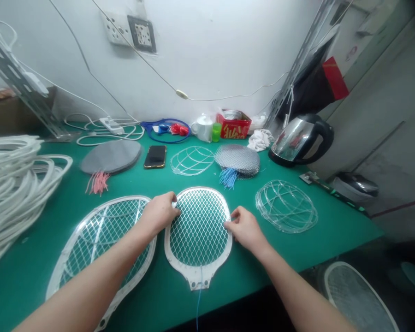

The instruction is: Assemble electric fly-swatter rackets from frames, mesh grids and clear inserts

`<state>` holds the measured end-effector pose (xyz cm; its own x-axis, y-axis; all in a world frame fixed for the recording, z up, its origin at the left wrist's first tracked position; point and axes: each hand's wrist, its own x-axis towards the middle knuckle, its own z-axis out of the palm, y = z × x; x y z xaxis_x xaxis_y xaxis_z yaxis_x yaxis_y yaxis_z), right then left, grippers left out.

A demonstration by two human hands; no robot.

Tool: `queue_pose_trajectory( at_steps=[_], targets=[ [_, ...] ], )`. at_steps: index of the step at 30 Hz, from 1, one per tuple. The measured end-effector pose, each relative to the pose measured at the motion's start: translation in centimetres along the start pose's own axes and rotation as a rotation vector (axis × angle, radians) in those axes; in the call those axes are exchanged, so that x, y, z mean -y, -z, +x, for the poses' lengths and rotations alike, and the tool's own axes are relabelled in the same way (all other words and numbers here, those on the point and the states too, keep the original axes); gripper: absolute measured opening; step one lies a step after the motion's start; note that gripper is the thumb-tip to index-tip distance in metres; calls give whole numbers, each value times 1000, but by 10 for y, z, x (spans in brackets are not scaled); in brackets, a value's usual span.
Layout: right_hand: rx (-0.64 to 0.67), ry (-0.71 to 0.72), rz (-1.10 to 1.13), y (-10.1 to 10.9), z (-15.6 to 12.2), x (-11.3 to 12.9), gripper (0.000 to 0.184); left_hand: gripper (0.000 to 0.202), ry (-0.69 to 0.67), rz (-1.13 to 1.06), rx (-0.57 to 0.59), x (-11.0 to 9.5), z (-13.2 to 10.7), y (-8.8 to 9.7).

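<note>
A white racket-shaped frame [171,258] filled with metal mesh lies flat on the green table before me. From its short neck a thin blue wire [198,304] hangs over the table's front edge. My left hand [161,212] pinches the frame's upper left rim between thumb and fingers. On the opposite side, my right hand [245,228] grips the right rim the same way. Under my left forearm lies a larger white racket frame [67,249] with a mesh and clear strips across it.
White frames [17,180] are heaped at left. Behind lie grey mesh discs [112,156] with pink wires, a phone [155,157], silvery mesh discs [238,159] with blue wires [229,177], and clear plastic grids [286,206]. A kettle [293,140] stands back right.
</note>
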<state>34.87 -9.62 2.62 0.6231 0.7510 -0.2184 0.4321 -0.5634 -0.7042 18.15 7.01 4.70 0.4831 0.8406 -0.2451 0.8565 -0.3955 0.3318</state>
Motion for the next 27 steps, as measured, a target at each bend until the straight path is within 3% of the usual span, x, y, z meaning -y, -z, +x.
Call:
queue_pose_trajectory(
  at_steps=[6, 11, 14, 16, 20, 23, 25, 27],
  targets=[
    [-2, 21, -85, -3, 2, 1, 15, 34, -41, 104, -28, 2, 0, -2],
    [23, 79, -342, 0, 4, 2, 16, 29, -314, 146, 10, -1, -5, -11],
    [33, 133, -452, 5, 8, 0, 19, 32, -402, 158, 67, -5, -15, -14],
    [20, 160, -453, 7, 12, -4, 18, 41, -420, 171, 100, -6, -25, -16],
    [13, 279, -425, 3, 14, -11, 13, 79, -423, 222, 157, -2, -39, -23],
    [42, 384, -426, 1, 7, -14, 20, 87, -409, 248, 128, 2, -42, -29],
    [30, 452, -364, 11, 4, -19, 23, 83, -442, 277, 72, 2, -44, -31],
    [-73, 510, -265, 39, 10, -32, 23, 71, -509, 306, 6, 1, -47, -30]
  ],
)
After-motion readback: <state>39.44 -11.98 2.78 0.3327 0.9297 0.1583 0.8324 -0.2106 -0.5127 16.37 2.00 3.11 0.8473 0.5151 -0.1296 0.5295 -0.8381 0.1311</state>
